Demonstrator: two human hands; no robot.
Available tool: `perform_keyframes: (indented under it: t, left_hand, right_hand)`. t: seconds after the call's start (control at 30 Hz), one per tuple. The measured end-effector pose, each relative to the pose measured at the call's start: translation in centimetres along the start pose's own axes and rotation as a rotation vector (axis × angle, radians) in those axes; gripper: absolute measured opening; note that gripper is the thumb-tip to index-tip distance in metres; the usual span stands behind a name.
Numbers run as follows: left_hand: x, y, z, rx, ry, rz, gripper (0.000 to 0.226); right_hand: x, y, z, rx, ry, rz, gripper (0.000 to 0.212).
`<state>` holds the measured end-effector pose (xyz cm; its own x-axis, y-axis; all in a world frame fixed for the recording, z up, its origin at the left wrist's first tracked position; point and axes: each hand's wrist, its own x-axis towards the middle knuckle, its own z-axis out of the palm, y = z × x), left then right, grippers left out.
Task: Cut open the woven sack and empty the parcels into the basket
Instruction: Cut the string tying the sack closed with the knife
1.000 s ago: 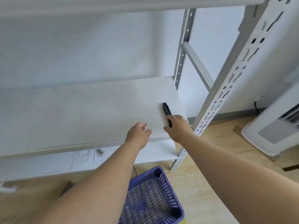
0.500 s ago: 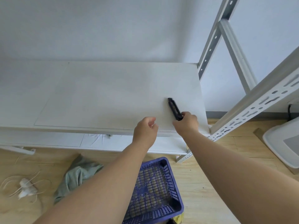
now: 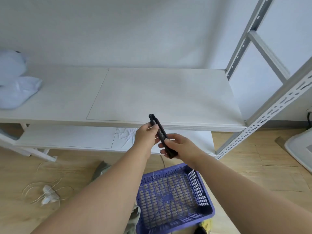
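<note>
- My right hand [image 3: 181,146] is wrapped around the lower end of the black utility knife [image 3: 162,135], thumb along its side; my left hand [image 3: 146,134] pinches the upper part of the same knife between thumb and fingers.
- I judge the step in hand is getting the blade out. No blade shows at the tip, so I would slide it out only a short way, with the tip pointing away from both hands and my left fingers clear of the front end.
- The purple basket [image 3: 199,188] sits on the floor just below my hands, and I see no parcels in it.
- The woven sack I cannot pick out for certain. A greenish bundle [image 3: 101,169] shows on the floor below my left forearm, partly hidden by it; that may be the sack.
- The white shelf [image 3: 168,92] lies just beyond my hands, with a pale blue plastic bag [image 3: 15,88] far off to the left of them on the same shelf.
- Loose string and scraps [image 3: 49,196] lie on the floor well to the left of my left arm, apart from the basket.
- The slotted shelf upright [image 3: 263,119] stands to the right of my right hand; it would crowd a wide swing of the knife.
</note>
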<state>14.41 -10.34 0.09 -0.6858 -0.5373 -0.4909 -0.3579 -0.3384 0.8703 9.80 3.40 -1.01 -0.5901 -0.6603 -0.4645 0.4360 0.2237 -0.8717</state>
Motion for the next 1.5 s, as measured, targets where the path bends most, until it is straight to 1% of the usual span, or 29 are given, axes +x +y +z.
perform_keyframes:
  t: [0.13, 0.2, 0.27, 0.37, 0.47, 0.57, 0.8, 0.87, 0.93, 1.03, 1.07, 1.13, 1.2, 1.33, 1.4, 1.5]
  left_hand:
    - [-3.1, -0.5, -5.5, 0.095, -0.025, 0.037, 0.017]
    - [-4.2, -0.8, -7.6, 0.074, -0.034, 0.034, 0.017]
    - [-5.1, -1.2, -8.9, 0.052, -0.040, 0.024, 0.018]
    - [-6.3, -2.2, -9.9, 0.028, -0.034, 0.022, 0.023]
    - [-8.0, -3.3, -10.0, -0.002, -0.036, 0.024, 0.020]
    - [-9.9, -4.3, -9.6, -0.023, -0.035, 0.019, 0.015]
    - [-13.8, -8.1, -6.8, -0.012, 0.006, -0.012, 0.015]
    - [-14.5, -8.9, -6.3, -0.002, 0.008, -0.014, 0.015]
    - [-15.1, -10.2, -6.0, 0.036, 0.034, -0.016, 0.015]
    - [-15.8, -12.1, -7.1, 0.169, 0.039, -0.044, 0.010]
    - [-15.9, -12.7, -7.8, 0.202, 0.036, -0.065, 0.012]
    - [-15.8, -14.3, -9.7, 0.263, 0.045, -0.111, 0.027]
    - [-15.5, -16.1, -12.4, 0.297, 0.110, -0.152, 0.033]
    - [-14.9, -20.6, -18.7, 0.346, 0.299, -0.258, 0.029]
    - [-14.7, -22.5, -21.5, 0.385, 0.299, -0.314, 0.030]
    - [-14.1, -24.5, -24.9, 0.429, 0.212, -0.343, 0.033]
  right_hand:
    - [-2.5, 1.1, 5.3, 0.072, -0.101, 0.063, 0.024]
    - [-3.7, 1.6, 7.7, 0.125, -0.131, 0.072, 0.025]
    - [-4.6, 1.8, 9.4, 0.144, -0.109, 0.077, 0.025]
    - [-5.9, 2.0, 10.8, 0.081, -0.053, 0.083, 0.023]
    - [-7.2, 2.7, 11.2, -0.025, 0.011, 0.089, 0.029]
    - [-8.5, 3.7, 11.1, -0.055, 0.069, 0.126, 0.036]
    - [-11.6, 6.9, 8.7, -0.157, 0.182, 0.141, 0.045]
    - [-12.0, 8.3, 8.2, -0.149, 0.167, 0.131, 0.045]
    - [-12.4, 9.9, 7.7, -0.250, 0.112, 0.107, 0.046]
    - [-12.6, 11.4, 7.9, -0.389, 0.022, 0.094, 0.049]
    - [-12.6, 11.9, 8.1, -0.414, 0.009, 0.095, 0.047]
    - [-12.5, 12.8, 8.5, -0.482, 0.003, 0.102, 0.038]
    - [-12.0, 13.8, 9.1, -0.499, 0.016, 0.133, 0.030]
    - [-10.7, 16.2, 11.1, -0.457, 0.045, 0.228, 0.025]
    - [-10.1, 17.9, 12.8, -0.427, 0.057, 0.268, 0.024]
    - [-9.4, 20.9, 15.8, -0.371, 0.059, 0.310, 0.021]
